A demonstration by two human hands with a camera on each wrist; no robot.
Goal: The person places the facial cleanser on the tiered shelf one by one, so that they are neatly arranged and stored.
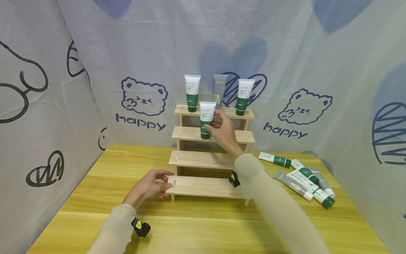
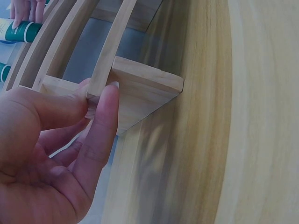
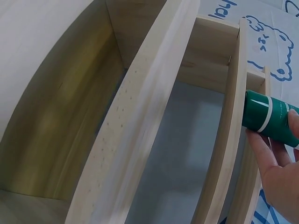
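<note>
A yellowish wood-grain tabletop [image 1: 190, 225] with lengthwise plank bands fills the near part of the scene. Pale cloth [image 1: 146, 53] hangs along the far side and at the left and right, printed with blue hearts, bear outlines and the word "happy". A four-tier wooden stand [image 1: 203, 187] stands toward the far middle of the tabletop.

The hands are apart. The left hand [image 1: 152, 185] pinches the left end of the lowest board between thumb and finger. The right hand [image 1: 224, 131] grips a white-and-green tube [image 1: 207, 112], upright, cap down, at the middle of the second tier from the top; whether the board bears its weight, I cannot tell.

On the top tier stand a white-and-green tube at left, a grey tube [image 1: 220, 88] in the middle and another white-and-green one at right. More tubes [image 1: 293, 185] lie loosely heaped on the tabletop, right of the stand.
</note>
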